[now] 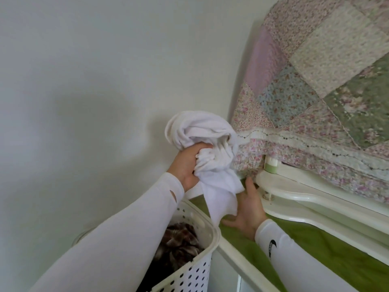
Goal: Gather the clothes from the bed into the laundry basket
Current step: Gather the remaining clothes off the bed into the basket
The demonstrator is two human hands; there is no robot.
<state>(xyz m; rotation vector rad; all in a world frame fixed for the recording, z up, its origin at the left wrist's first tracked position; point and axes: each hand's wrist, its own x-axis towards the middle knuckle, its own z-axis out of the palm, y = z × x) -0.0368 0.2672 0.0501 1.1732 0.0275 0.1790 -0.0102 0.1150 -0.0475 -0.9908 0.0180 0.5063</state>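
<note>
Beside the quilted bed (328, 85), white wall (84, 70)

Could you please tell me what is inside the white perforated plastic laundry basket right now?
Inside the white perforated plastic laundry basket lies a crumpled brown plaid garment. The left sleeve and the basket wall hide whatever lies deeper.

Bunched white garment (208, 148) held above white perforated laundry basket (202, 268) holding dark clothes (179, 241)

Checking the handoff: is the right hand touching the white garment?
Cannot tell. In the head view the white garment, gripped by the left hand, hangs over the right hand.
</note>
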